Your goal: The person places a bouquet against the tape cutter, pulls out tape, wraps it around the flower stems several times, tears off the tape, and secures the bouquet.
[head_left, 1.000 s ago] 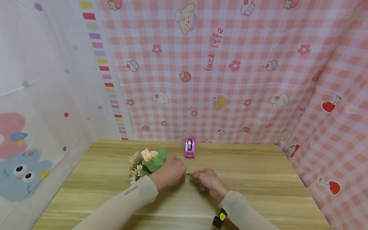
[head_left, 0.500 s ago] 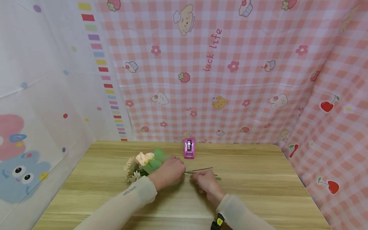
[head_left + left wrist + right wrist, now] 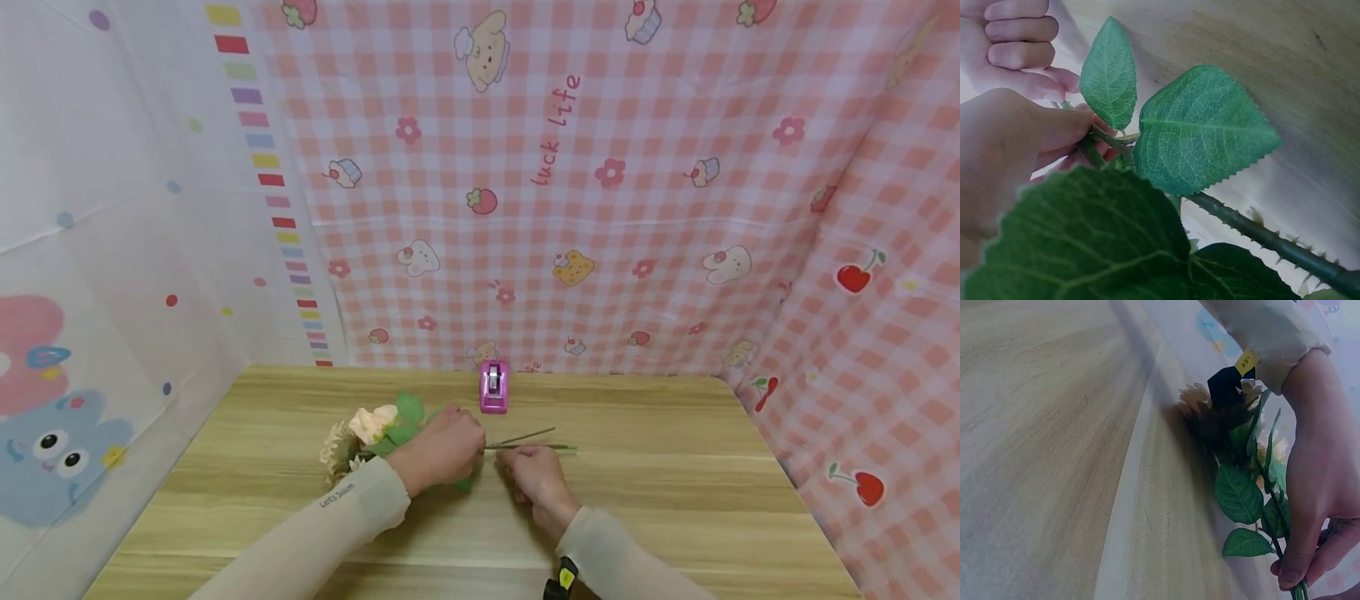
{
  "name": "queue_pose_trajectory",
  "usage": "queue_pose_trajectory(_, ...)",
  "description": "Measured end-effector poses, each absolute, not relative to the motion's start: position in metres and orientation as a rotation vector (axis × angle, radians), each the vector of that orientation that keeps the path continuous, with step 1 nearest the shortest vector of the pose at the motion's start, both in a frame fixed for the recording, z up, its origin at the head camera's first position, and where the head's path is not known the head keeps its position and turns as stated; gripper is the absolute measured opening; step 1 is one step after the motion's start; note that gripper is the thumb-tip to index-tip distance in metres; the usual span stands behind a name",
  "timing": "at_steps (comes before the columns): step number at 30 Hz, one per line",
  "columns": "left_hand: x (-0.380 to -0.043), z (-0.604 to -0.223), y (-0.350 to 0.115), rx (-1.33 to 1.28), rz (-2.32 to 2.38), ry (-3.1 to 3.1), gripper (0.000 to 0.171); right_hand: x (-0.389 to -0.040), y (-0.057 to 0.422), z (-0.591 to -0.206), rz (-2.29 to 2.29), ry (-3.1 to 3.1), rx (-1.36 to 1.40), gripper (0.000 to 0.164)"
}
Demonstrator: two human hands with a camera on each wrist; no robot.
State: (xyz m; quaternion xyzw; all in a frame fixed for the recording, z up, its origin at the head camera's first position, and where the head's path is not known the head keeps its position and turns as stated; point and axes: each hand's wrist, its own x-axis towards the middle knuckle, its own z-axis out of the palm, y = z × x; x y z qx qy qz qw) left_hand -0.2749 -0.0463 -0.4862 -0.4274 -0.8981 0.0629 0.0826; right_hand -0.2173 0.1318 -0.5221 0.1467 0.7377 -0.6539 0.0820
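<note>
Artificial flowers with peach roses [image 3: 372,423] and green leaves [image 3: 1204,128] lie sideways just above the table. My left hand [image 3: 442,446] grips the bunch of stems [image 3: 528,436] below the blooms; in the right wrist view this left hand [image 3: 1325,469] pinches them between thumb and fingers. Close on its right, my right hand [image 3: 536,479] has its fingers curled, with thumb and forefinger at the stems. Their cut ends stick out past it. In the left wrist view the curled right hand [image 3: 1016,44] meets the left at the stems; exactly what its fingertips pinch is hidden.
A pink-purple tape dispenser [image 3: 494,387] stands on the wooden table [image 3: 675,467] behind the hands, near the back edge. Checked pink cloth [image 3: 652,225] hangs behind and at the right; a white printed cloth [image 3: 150,275] hangs at the left.
My right hand has turned and shifted slightly left, and the stem ends now show beyond it. The blooms have moved a little left and tilted. The left hand keeps its grip in place.
</note>
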Motion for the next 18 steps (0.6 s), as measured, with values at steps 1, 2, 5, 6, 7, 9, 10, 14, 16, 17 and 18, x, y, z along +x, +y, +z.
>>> queue_pose_trajectory(1,-0.2751,-0.4862,-0.0462,-1.279,0.186,-2.681,0.012,-0.2174,0.132,-0.5224,-1.96,2.194,0.437,0.025)
queue_pose_trajectory(2,-0.2754,-0.4863,-0.0461,-1.283,0.188,-2.677,0.012,-0.2173,0.1323,-0.5227,-1.964,2.182,0.44,0.026)
queue_pose_trajectory(5,-0.2764,-0.4854,-0.0461,-1.284,0.203,-2.666,0.011,-0.2171,0.1332,-0.5234,-1.97,2.146,0.451,0.026)
queue_pose_trajectory(6,-0.2767,-0.485,-0.0461,-1.283,0.207,-2.665,0.011,-0.2172,0.1336,-0.524,-1.974,2.135,0.45,0.026)
queue_pose_trajectory(7,-0.277,-0.4844,-0.046,-1.28,0.21,-2.667,0.01,-0.2171,0.1339,-0.5241,-1.975,2.123,0.45,0.026)
queue_pose_trajectory(9,-0.2773,-0.4832,-0.0458,-1.273,0.213,-2.678,0.01,-0.217,0.1347,-0.5246,-1.977,2.106,0.443,0.027)
queue_pose_trajectory(10,-0.2774,-0.4825,-0.0456,-1.271,0.215,-2.683,0.01,-0.217,0.1351,-0.5251,-1.979,2.1,0.436,0.028)
queue_pose_trajectory(14,-0.2772,-0.481,-0.0448,-1.267,0.218,-2.699,0.01,-0.2168,0.1363,-0.5259,-1.978,2.087,0.412,0.032)
queue_pose_trajectory(16,-0.2772,-0.481,-0.0446,-1.267,0.217,-2.702,0.011,-0.2166,0.1364,-0.5257,-1.977,2.077,0.402,0.033)
queue_pose_trajectory(17,-0.2773,-0.4812,-0.0446,-1.267,0.213,-2.704,0.011,-0.2166,0.1364,-0.5254,-1.98,2.065,0.398,0.033)
queue_pose_trajectory(18,-0.2774,-0.4815,-0.0448,-1.267,0.212,-2.707,0.012,-0.217,0.1363,-0.5257,-1.99,2.044,0.394,0.032)
